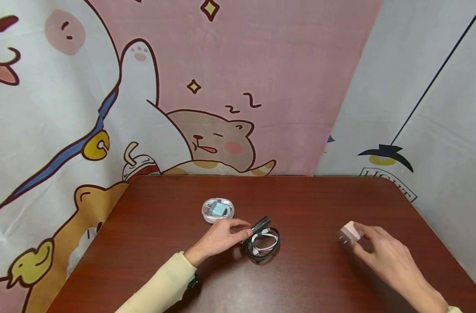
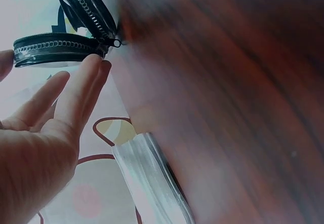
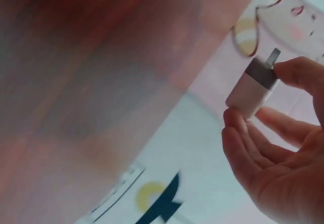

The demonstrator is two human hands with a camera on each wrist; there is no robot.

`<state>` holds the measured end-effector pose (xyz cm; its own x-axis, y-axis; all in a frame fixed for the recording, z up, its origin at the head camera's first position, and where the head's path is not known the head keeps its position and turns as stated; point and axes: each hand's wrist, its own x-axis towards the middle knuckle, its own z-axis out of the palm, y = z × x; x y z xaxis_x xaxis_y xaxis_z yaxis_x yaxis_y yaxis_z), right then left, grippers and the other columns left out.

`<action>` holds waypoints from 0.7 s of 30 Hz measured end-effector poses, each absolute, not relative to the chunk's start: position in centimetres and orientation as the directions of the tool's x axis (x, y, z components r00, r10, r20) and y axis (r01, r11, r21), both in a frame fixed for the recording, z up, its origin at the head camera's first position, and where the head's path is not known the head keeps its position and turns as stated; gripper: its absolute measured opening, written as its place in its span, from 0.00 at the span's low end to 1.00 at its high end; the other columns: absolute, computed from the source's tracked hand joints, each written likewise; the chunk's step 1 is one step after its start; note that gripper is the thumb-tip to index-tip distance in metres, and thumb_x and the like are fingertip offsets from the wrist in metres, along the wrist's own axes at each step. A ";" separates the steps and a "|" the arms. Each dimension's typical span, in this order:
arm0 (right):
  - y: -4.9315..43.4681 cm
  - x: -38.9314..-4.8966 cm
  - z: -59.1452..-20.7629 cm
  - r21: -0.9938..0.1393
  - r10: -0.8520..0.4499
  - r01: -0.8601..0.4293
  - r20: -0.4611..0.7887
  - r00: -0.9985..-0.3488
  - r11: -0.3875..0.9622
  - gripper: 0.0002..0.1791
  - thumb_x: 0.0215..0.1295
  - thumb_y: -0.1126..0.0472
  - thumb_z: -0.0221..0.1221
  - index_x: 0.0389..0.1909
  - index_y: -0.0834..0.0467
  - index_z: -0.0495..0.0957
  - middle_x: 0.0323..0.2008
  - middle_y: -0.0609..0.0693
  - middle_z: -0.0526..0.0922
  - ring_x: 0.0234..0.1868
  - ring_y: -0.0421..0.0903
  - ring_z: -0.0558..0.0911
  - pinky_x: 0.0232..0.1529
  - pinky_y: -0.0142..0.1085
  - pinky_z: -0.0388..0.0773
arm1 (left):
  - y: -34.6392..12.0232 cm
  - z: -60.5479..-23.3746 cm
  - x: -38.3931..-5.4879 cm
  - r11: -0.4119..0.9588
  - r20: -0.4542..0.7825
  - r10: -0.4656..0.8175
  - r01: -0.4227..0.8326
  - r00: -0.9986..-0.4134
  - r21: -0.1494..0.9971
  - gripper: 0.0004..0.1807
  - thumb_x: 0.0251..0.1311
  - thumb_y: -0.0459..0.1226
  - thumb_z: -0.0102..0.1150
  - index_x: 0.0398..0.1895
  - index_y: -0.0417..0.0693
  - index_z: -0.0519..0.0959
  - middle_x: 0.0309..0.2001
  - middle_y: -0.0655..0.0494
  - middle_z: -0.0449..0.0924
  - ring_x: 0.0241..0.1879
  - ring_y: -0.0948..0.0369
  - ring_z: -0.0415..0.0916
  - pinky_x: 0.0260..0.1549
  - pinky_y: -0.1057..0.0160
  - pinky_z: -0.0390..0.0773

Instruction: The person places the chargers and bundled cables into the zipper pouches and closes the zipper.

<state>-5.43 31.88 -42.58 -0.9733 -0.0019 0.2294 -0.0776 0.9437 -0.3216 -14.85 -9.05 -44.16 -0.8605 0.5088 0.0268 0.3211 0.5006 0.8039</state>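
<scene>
Pinching charger (image 1: 351,231), right hand (image 1: 392,258); left hand (image 1: 221,237) partly hiding zippered case (image 1: 261,224).

The table (image 1: 312,208) in front of me has a reddish-brown wooden top, streaked with dark grain, and a pale sheen shows on the near part. Its far corners are rounded, and the near edge runs out of sight. Left of the middle, toward the back, a round clear case (image 1: 206,217) lies directly on the wood, with a light blue plug (image 1: 219,209) showing inside. Close by, nearer me and to its right, is an open black zip case (image 1: 277,241); how much of it touches the tabletop I can't tell.
</scene>
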 end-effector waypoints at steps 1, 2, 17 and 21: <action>31.0 -5.4 -42.5 -0.321 -0.026 -0.112 0.260 -0.965 0.940 0.29 0.58 0.60 0.71 0.59 0.67 0.78 0.47 0.66 0.82 0.38 0.55 0.83 0.32 0.55 0.80 | -9.1 -44.2 -14.8 0.502 0.029 0.507 0.323 -0.861 0.802 0.21 0.68 0.52 0.62 0.54 0.50 0.87 0.46 0.60 0.89 0.44 0.68 0.85 0.46 0.66 0.82; 30.2 -5.4 -42.5 -0.319 -0.052 -0.150 0.296 -0.954 0.936 0.28 0.58 0.60 0.72 0.59 0.65 0.80 0.46 0.63 0.83 0.37 0.53 0.83 0.31 0.53 0.80 | -9.0 -44.2 -14.8 0.504 0.029 0.506 0.323 -0.862 0.801 0.21 0.68 0.52 0.62 0.54 0.50 0.87 0.46 0.60 0.88 0.44 0.68 0.85 0.46 0.66 0.82; 21.0 -7.1 -43.0 -0.241 -0.330 -0.515 0.535 -0.778 0.823 0.27 0.52 0.59 0.76 0.56 0.56 0.84 0.45 0.47 0.85 0.41 0.43 0.85 0.34 0.43 0.83 | -9.1 -44.3 -14.7 0.501 0.040 0.503 0.328 -0.864 0.801 0.21 0.69 0.54 0.61 0.53 0.50 0.87 0.48 0.60 0.88 0.46 0.68 0.85 0.48 0.65 0.81; 19.1 -7.4 -43.2 -0.271 -0.360 -0.539 0.502 -0.786 0.797 0.26 0.53 0.59 0.76 0.55 0.58 0.84 0.46 0.47 0.85 0.43 0.42 0.85 0.38 0.43 0.84 | -9.1 -44.3 -14.7 0.506 0.043 0.499 0.332 -0.865 0.796 0.20 0.70 0.53 0.60 0.52 0.50 0.87 0.48 0.60 0.88 0.46 0.68 0.85 0.48 0.65 0.81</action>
<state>-7.45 19.14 -43.22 -0.7861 -0.3604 0.5021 -0.5389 0.7975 -0.2713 -14.71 -9.06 -44.26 -0.8653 0.4994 0.0431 0.3319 0.5064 0.7959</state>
